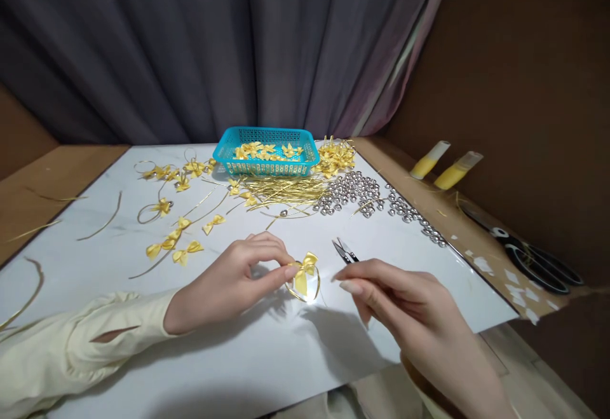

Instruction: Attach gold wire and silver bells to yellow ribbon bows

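Between thumb and forefinger, my left hand [248,273] pinches a yellow ribbon bow [305,273] with a loop of gold cord [318,282] hanging below it. To the right, my right hand [405,304] is closed around small thread snips [344,250], whose two blade tips point up and away, slightly apart. A gap separates the snips from the bow. The snips' handles are mostly hidden in my palm. Past my left hand, loose yellow bows [187,252] lie on the white tabletop sheet [229,355].
A turquoise basket [271,170] holding bows stands at the back. Gold cords [286,191] lie before it, with a pile of finished-looking bows [336,157] beside it. Silver heart-like beads [352,190] spread rightward. Large scissors [534,260] and two yellow-filled tubes [431,159] lie at right.
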A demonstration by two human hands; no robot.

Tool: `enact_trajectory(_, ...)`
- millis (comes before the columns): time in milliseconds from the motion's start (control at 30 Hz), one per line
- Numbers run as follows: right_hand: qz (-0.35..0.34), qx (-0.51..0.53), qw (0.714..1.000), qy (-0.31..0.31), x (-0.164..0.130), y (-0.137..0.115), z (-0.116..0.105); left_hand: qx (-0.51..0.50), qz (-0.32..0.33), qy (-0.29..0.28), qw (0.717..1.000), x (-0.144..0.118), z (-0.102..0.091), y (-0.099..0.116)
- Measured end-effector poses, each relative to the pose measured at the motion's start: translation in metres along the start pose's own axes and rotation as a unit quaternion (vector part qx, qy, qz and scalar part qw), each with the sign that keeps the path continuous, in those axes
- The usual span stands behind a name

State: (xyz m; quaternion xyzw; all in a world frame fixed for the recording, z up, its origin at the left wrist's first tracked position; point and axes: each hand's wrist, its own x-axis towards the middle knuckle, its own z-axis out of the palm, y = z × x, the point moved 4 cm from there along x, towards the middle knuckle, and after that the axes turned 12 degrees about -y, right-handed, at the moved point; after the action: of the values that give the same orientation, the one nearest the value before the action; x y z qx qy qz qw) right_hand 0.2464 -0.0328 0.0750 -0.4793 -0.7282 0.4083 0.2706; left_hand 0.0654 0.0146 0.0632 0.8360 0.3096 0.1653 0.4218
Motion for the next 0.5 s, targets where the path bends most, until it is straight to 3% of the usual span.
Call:
enact_trajectory(200,0.0,0.048,0.994,-0.096,0.002,0.007,0.023,-0.016,-0.014,0.015,1.0,0.0,-0.002,0.003)
enact_trajectory(300,0.024,0.001,0.996,-0.083,-0.001,0.008,0.029,-0.02,-0.013,0.018,1.0,0.0,-0.002,0.003)
enact_trajectory(500,-0.001,-0.044,0.998,-0.038,-0.005,0.004,0.038,-0.03,-0.014,0.03,0.999,-0.002,-0.002,0.005)
